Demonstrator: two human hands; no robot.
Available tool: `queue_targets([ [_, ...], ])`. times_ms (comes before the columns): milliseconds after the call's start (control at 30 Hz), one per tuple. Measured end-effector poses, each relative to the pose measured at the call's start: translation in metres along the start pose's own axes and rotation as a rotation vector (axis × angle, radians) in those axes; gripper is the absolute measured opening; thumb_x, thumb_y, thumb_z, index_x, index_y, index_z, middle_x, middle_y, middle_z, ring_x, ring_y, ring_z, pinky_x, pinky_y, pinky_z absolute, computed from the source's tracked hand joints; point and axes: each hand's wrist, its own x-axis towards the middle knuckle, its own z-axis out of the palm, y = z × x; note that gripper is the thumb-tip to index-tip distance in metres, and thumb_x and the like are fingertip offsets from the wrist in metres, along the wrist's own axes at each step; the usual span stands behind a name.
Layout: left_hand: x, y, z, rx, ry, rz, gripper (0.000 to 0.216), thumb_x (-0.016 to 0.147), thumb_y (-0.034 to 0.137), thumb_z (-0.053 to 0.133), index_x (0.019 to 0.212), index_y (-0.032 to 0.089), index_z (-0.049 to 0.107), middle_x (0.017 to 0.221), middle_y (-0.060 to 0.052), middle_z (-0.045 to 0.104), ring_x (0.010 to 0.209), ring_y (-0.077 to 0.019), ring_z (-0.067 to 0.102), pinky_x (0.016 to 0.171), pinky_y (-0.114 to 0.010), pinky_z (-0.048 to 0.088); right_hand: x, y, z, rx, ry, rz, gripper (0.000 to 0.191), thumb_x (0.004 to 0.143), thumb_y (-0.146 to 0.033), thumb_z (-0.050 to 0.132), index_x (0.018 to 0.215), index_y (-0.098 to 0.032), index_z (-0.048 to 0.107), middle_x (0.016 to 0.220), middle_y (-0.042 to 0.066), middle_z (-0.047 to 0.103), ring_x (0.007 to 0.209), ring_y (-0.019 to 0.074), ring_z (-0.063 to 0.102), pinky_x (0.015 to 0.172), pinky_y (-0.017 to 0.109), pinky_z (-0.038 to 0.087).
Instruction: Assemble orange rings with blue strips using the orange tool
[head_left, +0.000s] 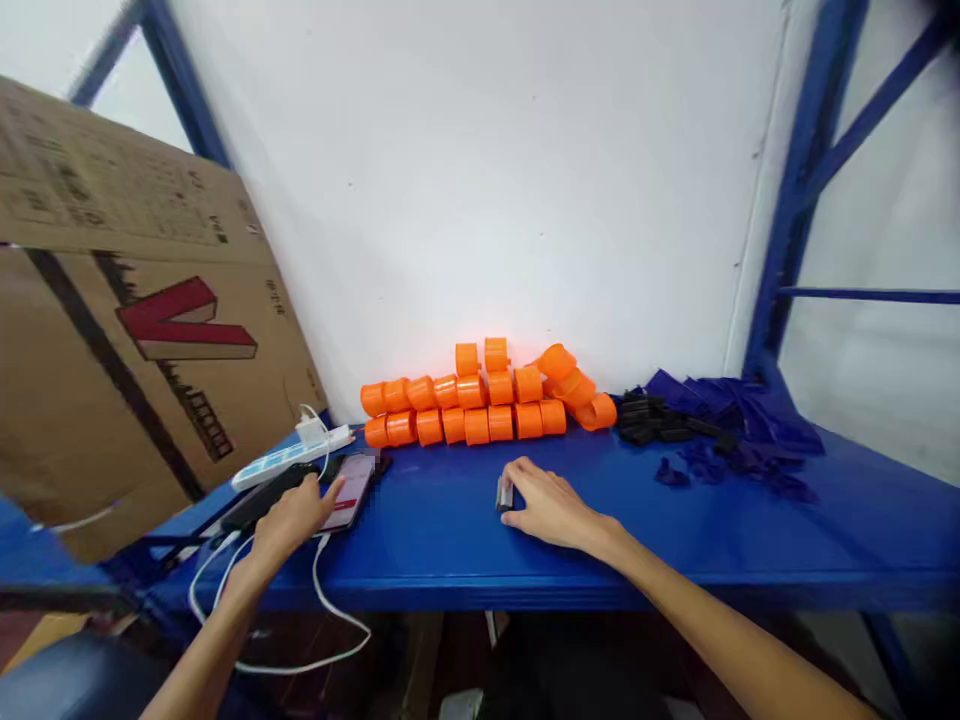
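My left hand reaches over the left part of the blue shelf. Its visible fingers are apart, with one fingertip at the edge of a phone whose screen is lit; nothing shows in its grasp. Just left of it lies a long black device, partly covered by the hand. Near the middle of the shelf, my right hand has its thumb and fingers closed around a small block, silvery grey with a dark lower end. The exact kind of the block cannot be made out.
Orange plastic rings stand stacked along the white wall. Black pieces and dark blue plastic bags lie right. A power strip, a white cable and a large carton are left. Blue posts frame the shelf.
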Motion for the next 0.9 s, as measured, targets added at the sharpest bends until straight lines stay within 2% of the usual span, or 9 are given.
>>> queue_targets([
  [67,-0.011,0.008,0.000,-0.005,0.096,0.063,0.068,0.091,0.056,0.029,0.125,0.003,0.054,0.106,-0.029,0.066,0.104,-0.0490,0.062,0.083,-0.059,0.047,0.009,-0.001,0.004,-0.003,0.007,0.000,0.024,0.076,-0.027,0.063,0.097,-0.021,0.052,0.105,0.006,0.062,0.089,0.0226,0.060,0.069,0.028,0.031],
  [133,-0.023,0.020,0.003,-0.047,0.192,0.170,0.064,0.093,0.054,0.028,0.135,0.009,0.046,0.117,-0.022,0.063,0.111,-0.0400,0.060,0.090,-0.050,0.047,0.016,-0.001,0.007,-0.008,0.014,-0.003,0.023,0.074,-0.025,0.063,0.095,-0.021,0.054,0.101,0.004,0.063,0.086,0.0211,0.060,0.067,0.027,0.031],
  [167,-0.031,0.029,0.006,-0.159,0.258,0.230,0.061,0.092,0.053,0.032,0.134,0.012,0.048,0.113,-0.018,0.064,0.102,-0.0354,0.063,0.087,-0.046,0.048,0.019,-0.001,0.007,-0.011,0.017,-0.005,0.022,0.074,-0.025,0.063,0.094,-0.021,0.054,0.101,0.004,0.063,0.085,0.0205,0.060,0.066,0.027,0.031],
  [233,-0.047,0.049,0.013,-0.390,0.298,0.388,0.056,0.091,0.055,0.039,0.129,0.016,0.053,0.106,-0.012,0.064,0.092,-0.0287,0.064,0.084,-0.041,0.049,0.023,-0.001,0.005,-0.019,0.017,-0.016,0.022,0.073,-0.026,0.064,0.093,-0.021,0.055,0.101,0.004,0.064,0.084,0.0202,0.060,0.065,0.026,0.030],
  [333,-0.069,0.081,0.025,-0.563,0.203,0.554,0.043,0.092,0.052,0.043,0.115,0.020,0.061,0.105,-0.008,0.062,0.086,-0.0238,0.061,0.080,-0.037,0.048,0.022,0.004,-0.003,-0.042,0.005,-0.034,0.023,0.072,-0.029,0.066,0.092,-0.021,0.057,0.099,0.003,0.066,0.083,0.0203,0.060,0.063,0.026,0.029],
  [500,-0.082,0.114,0.046,-0.647,0.026,0.613,0.038,0.095,0.049,0.040,0.106,0.022,0.065,0.093,-0.005,0.063,0.074,-0.0207,0.060,0.072,-0.035,0.046,0.004,0.032,-0.026,-0.115,0.000,0.014,0.022,0.070,-0.028,0.068,0.089,-0.021,0.059,0.091,0.003,0.067,0.079,0.0206,0.061,0.061,0.026,0.029],
  [667,-0.081,0.125,0.060,-0.667,-0.063,0.596,0.036,0.095,0.046,0.038,0.102,0.023,0.065,0.092,-0.005,0.066,0.084,-0.0232,0.062,0.077,-0.036,0.044,-0.021,0.062,-0.046,-0.166,0.030,0.129,0.020,0.072,-0.022,0.065,0.091,-0.020,0.059,0.096,0.005,0.068,0.083,0.0208,0.063,0.064,0.025,0.035],
  [800,-0.082,0.126,0.060,-0.605,-0.123,0.582,0.034,0.095,0.042,0.037,0.100,0.024,0.065,0.085,-0.003,0.066,0.077,-0.0222,0.061,0.072,-0.035,0.042,-0.032,0.064,-0.050,-0.173,0.037,0.139,0.018,0.079,-0.024,0.061,0.097,-0.021,0.061,0.102,0.005,0.069,0.089,0.0206,0.064,0.074,0.026,0.041],
  [900,-0.084,0.124,0.059,-0.599,-0.126,0.567,0.034,0.095,0.042,0.036,0.099,0.024,0.064,0.085,-0.003,0.065,0.075,-0.0214,0.061,0.071,-0.034,0.041,-0.029,0.067,-0.055,-0.175,0.044,0.150,0.018,0.080,-0.033,0.065,0.095,-0.023,0.066,0.102,0.004,0.070,0.092,0.0214,0.065,0.078,0.027,0.043],
])
